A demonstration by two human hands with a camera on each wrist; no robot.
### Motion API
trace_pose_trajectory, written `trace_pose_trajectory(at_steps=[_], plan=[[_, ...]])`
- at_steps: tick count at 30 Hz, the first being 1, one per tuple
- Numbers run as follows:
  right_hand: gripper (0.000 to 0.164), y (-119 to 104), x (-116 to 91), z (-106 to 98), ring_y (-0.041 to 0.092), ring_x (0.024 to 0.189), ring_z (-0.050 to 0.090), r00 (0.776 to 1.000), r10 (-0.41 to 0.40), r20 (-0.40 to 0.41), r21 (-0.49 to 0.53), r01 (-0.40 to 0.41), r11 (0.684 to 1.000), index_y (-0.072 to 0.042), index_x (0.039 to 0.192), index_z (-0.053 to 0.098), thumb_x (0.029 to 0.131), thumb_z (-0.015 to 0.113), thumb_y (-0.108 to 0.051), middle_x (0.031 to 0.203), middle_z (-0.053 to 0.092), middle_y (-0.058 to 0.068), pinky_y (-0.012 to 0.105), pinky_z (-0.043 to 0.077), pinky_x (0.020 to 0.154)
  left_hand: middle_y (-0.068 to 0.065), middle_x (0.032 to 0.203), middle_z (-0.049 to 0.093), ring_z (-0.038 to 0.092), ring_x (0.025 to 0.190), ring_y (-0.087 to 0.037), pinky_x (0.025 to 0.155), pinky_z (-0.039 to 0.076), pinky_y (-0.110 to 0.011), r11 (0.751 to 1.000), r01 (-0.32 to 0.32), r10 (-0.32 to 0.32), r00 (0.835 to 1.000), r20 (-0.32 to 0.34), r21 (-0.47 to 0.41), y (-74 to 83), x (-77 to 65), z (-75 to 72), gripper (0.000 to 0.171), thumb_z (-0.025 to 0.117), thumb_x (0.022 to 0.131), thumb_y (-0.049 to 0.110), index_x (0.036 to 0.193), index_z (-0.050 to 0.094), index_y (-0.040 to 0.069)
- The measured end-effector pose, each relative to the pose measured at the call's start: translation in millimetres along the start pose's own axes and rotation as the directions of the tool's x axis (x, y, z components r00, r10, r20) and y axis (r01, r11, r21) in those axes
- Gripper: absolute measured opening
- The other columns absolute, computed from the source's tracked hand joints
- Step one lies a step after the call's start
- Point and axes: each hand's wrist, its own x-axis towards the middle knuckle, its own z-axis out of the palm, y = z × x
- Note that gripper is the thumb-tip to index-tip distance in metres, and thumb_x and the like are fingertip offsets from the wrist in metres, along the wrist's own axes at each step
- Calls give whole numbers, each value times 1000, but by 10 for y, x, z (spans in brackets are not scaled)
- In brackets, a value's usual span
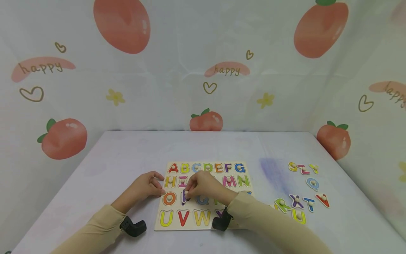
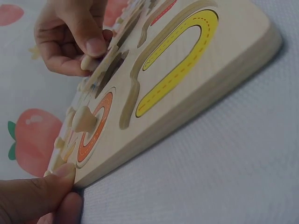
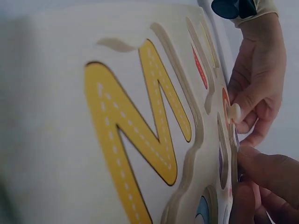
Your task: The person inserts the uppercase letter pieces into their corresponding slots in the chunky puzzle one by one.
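Observation:
The wooden alphabet puzzle board (image 1: 177, 228) lies on the table. At its left edge my left hand (image 1: 147, 185) grips the rim, thumb on top, close to the orange O piece (image 2: 96, 133). Over the third row my right hand (image 1: 206, 185) pinches a small purple letter piece by its pale knob (image 2: 87, 63). This piece is at the purple P slot, mostly hidden by the fingers. My right hand also covers part of the second row. In the bottom row, the yellow U slot (image 2: 180, 60) and yellow W slot (image 3: 154, 135) show their printed letters without knobs.
Loose knobbed letters lie right of the board: S (image 1: 293, 167), Z (image 1: 303, 169), Y (image 1: 314, 168), Q (image 1: 312, 184), R (image 1: 281, 205), X (image 1: 296, 200), T (image 1: 309, 204), V (image 1: 323, 200) and U (image 1: 299, 216). Another yellow piece is partly behind my right sleeve (image 1: 263, 218).

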Motion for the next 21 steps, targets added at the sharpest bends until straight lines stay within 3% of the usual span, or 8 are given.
trace_pose_trajectory(at_steps=[12,21], plan=[[18,-39,11,83,5,55,52,1000,4,15,-42,-4,999,-17,68,67,71,85,-15,58,62,-5,19,41,57,-5,78,65,58,69,-16,63,47,-28,1000,12,-12,1000,1,0,-17,14,7,49,82,74,9,115,58,0],[18,-66,2,78,4,56,51,999,8,35,-75,-5,997,-18,68,67,73,84,-15,58,61,-6,19,40,56,-4,79,65,57,69,-15,63,46,-29,999,-22,22,1000,7,29,27,-14,-23,50,82,75,10,116,57,-2]])
